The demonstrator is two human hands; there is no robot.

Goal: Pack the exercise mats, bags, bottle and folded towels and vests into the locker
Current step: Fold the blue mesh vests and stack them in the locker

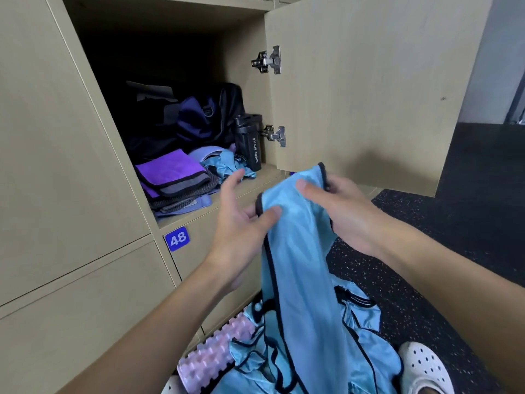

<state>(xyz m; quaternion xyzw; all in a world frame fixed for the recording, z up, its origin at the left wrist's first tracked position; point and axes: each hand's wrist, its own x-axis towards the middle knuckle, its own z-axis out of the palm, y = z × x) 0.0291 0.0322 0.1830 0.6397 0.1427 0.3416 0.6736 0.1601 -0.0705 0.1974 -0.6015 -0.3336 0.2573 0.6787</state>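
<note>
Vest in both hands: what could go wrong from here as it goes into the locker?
1. The vest hangs long and unfolded from the left hand and right hand; stuffed in like this, it would likely crumple.
2. The bottle stands upright at the front right of the shelf; a push past it might tip it.

White capitals reading "SPORT BOTTLE" run vertically up the side of the black bottle [250, 143], just right of the frame's centre. Left of centre and lower, a blue tag [177, 238] on the locker front carries the white number "48".
</note>
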